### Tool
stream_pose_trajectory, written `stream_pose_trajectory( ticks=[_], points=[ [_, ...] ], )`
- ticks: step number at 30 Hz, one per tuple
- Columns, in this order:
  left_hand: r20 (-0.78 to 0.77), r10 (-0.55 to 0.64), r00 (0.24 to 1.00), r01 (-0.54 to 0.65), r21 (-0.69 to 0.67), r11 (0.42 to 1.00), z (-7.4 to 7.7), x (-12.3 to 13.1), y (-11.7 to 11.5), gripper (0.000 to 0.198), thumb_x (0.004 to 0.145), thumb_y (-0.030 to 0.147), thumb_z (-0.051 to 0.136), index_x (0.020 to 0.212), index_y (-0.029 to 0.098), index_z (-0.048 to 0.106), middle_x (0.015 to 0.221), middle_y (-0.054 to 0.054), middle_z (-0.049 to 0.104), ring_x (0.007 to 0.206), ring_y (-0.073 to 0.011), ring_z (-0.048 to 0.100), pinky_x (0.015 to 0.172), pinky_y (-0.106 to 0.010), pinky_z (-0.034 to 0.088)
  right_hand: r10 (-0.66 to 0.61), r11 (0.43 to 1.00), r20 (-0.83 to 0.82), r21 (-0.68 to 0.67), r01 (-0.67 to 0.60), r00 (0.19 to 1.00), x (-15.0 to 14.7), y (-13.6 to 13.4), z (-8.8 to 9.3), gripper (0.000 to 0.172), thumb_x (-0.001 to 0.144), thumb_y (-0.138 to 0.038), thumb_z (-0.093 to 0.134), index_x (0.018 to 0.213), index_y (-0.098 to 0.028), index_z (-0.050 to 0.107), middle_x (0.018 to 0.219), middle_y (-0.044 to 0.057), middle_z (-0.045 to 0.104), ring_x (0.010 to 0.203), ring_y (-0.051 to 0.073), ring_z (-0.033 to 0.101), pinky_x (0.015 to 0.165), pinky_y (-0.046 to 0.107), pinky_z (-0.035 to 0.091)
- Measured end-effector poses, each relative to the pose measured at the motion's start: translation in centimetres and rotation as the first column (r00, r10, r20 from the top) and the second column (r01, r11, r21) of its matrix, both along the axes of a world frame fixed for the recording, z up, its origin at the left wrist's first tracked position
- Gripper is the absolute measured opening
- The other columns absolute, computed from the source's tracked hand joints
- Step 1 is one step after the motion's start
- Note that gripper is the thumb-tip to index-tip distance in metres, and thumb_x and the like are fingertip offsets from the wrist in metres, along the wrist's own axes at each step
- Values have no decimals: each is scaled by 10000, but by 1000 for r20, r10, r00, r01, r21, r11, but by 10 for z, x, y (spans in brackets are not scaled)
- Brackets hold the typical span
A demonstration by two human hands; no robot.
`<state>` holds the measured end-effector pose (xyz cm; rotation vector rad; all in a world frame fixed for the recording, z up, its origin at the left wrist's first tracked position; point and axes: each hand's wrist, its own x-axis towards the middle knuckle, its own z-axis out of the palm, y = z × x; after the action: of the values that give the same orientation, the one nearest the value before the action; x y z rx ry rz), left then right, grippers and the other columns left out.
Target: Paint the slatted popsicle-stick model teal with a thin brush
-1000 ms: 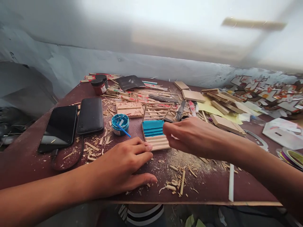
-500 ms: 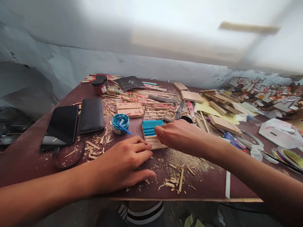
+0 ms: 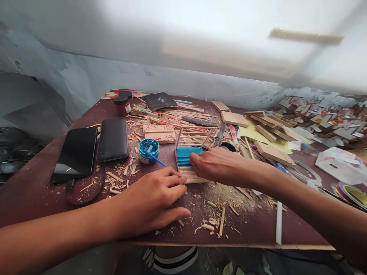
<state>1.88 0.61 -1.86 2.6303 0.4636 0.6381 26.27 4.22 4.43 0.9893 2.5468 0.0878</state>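
A small model of thin wooden sticks point(image 3: 191, 176), partly covered in blue, stands on the table before me. My left hand point(image 3: 159, 194) rests palm down with fingers stretched out, its fingertips at the model's near left edge. Over the right side of the blue slats point(image 3: 183, 157), my right hand point(image 3: 210, 162) is closed in a pinch. Whatever it holds is hidden behind the fingers. Left of the model sits an open jar of blue paint point(image 3: 148, 156) with a blue stick point(image 3: 155, 157) lying across its rim.
A phone point(image 3: 75, 152) and a cabled black power bank point(image 3: 112, 140) lie to the left. Wooden sticks point(image 3: 172, 114), lidded jars point(image 3: 122, 105) and wood blocks point(image 3: 235, 118) are spread behind. Shavings point(image 3: 212, 221) litter the table point(image 3: 246, 229). Tape rolls point(image 3: 351, 194) sit at the right.
The view has shifted slightly, so the table's contents appear a little farther right. Both hands stay in nearly the same place by the model.
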Motion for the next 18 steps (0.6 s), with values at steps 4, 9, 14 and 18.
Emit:
stream_pose_trajectory(
  ticks=[4,9,14,18],
  points=[
    [-4,6,1000,-6,30,1000,-1,1,-1,286,1012,352,730,1098,79,734,1259,-169,745,1216,-347,649,1004,-523,611,-52,998,-131,-43,47,990,2,-4,15,184,1068,-232,401,934,-199,522,639,-15,548,511,142,271,549,327,182],
    [17,7,1000,-7,12,1000,-2,1,-1,259,1005,342,743,1091,99,733,1244,-160,750,1222,-331,651,1022,-514,605,-102,992,-392,35,125,914,19,-23,51,250,1101,-333,419,883,-230,482,646,-43,497,547,131,396,576,304,268],
    [25,-10,1000,10,0,1000,0,0,-1,234,1008,339,739,1077,115,735,1187,-148,754,1212,-311,652,1019,-489,594,-135,966,-354,161,202,926,50,-37,56,237,1071,-311,478,878,-216,580,634,-22,572,532,134,473,582,308,309],
    [21,-1,1000,0,43,999,-1,1,-1,228,994,351,756,1044,130,738,1156,-142,749,1176,-307,654,989,-477,590,-136,960,-397,174,220,908,36,-42,52,198,1054,-336,559,1069,-195,698,715,3,658,593,142,553,597,294,356]
  ],
)
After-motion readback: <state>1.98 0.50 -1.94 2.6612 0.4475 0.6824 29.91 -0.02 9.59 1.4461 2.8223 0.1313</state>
